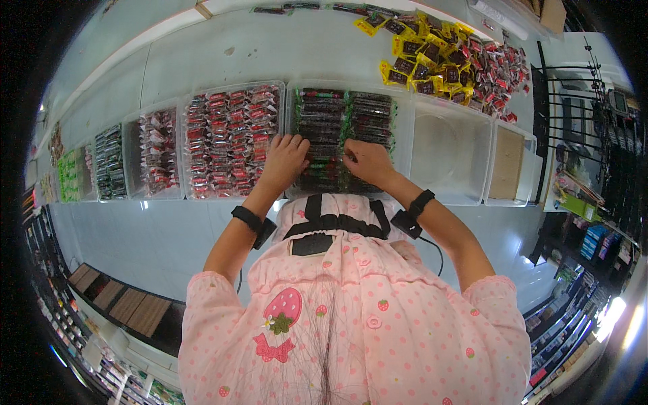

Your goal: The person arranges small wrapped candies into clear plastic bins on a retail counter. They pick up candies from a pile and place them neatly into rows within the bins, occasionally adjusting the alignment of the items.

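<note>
In front of me is a clear plastic bin [405, 101] with two columns of long dark snack packets [321, 119] that have green crimped ends. My left hand [286, 159] reaches over the bin's left wall, fingers bent down at the left column. Curled at the right column, my right hand [368, 161] has its fingertips turned inward over the packets. Fingers and packets overlap, so whether either hand grips one is unclear. Touching this bin on the left, another bin holds several columns of red-and-clear wrapped snacks [230, 142].
A bin with nothing in it [450, 157] and one containing a brown cardboard piece [506, 162] stand to the right. Loose yellow packets [425, 55] and red-wrapped pieces [498, 76] lie piled behind. More filled bins [157, 147] continue leftward. Black shelving [572, 101] is far right.
</note>
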Demonstrator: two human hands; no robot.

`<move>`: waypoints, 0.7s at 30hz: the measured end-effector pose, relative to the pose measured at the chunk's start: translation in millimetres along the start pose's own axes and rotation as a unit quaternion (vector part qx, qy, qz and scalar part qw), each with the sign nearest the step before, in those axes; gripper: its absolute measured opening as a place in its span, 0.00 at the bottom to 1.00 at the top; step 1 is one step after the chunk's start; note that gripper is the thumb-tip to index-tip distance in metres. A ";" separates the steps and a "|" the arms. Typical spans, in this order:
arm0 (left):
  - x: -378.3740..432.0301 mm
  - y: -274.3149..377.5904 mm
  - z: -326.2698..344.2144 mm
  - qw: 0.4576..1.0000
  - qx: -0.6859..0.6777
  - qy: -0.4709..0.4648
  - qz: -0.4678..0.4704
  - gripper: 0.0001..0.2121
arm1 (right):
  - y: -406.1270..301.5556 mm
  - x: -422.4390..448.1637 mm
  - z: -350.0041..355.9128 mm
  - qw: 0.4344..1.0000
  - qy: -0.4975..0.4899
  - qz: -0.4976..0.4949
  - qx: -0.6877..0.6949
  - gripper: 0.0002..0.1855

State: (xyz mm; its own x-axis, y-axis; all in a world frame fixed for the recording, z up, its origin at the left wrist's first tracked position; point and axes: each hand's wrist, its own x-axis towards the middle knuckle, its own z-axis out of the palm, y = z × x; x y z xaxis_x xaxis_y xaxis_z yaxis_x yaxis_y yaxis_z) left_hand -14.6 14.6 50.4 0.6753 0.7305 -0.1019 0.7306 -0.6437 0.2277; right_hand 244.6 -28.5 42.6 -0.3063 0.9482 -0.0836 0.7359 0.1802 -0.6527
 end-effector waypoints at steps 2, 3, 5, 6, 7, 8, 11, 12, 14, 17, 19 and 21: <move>2.9 -1.1 -11.8 0.999 -0.019 0.026 0.003 0.16 | 3.6 3.6 -11.6 0.999 0.027 0.027 0.024 0.11; 8.4 -2.5 -16.4 0.999 -0.043 0.018 -0.005 0.16 | 7.3 9.4 -18.0 0.998 0.028 0.045 0.025 0.10; 22.3 -7.1 -23.4 0.996 -0.087 0.026 -0.014 0.16 | 18.3 27.0 -32.0 0.996 0.031 0.082 0.026 0.10; 31.6 -10.6 -25.4 0.994 -0.101 0.041 -0.013 0.15 | 23.4 37.2 -37.7 0.994 0.061 0.083 0.039 0.10; 44.4 -16.4 -26.7 0.992 -0.114 0.050 -0.015 0.14 | 29.1 50.2 -43.3 0.991 0.091 0.084 0.053 0.09; 58.2 -23.1 -27.3 0.990 -0.126 0.062 -0.017 0.13 | 35.4 64.6 -48.9 0.986 0.118 0.091 0.068 0.09; 109.5 -49.1 -25.9 0.984 -0.139 0.112 -0.028 0.11 | 60.5 115.7 -70.7 0.987 0.104 0.119 0.016 0.11; 129.6 -60.4 -25.8 0.984 -0.132 0.113 -0.037 0.11 | 68.2 133.9 -75.3 0.986 0.132 0.100 -0.028 0.12; 166.3 -81.2 -26.3 0.981 -0.146 0.122 -0.039 0.12 | 84.3 170.0 -83.8 0.974 0.195 0.045 -0.105 0.13; 216.5 -101.5 -27.7 0.981 -0.159 0.106 -0.033 0.16 | 108.0 223.4 -97.5 0.954 0.198 0.071 -0.215 0.16; 248.5 -109.0 -28.6 0.980 -0.171 0.102 -0.023 0.18 | 123.3 250.5 -109.5 0.954 0.197 0.042 -0.223 0.19; 279.5 -113.2 -27.9 0.980 -0.153 0.124 -0.020 0.20 | 135.8 274.6 -119.2 0.952 0.189 0.018 -0.240 0.18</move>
State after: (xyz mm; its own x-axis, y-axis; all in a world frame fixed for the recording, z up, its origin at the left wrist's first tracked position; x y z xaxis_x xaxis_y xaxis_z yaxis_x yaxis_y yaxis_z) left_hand 88.6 298.0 23.2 0.5733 0.8117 0.1120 0.6664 -0.5414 0.5127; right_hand 332.4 287.4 20.7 -0.1030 0.9660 0.2370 0.9608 0.1583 -0.2276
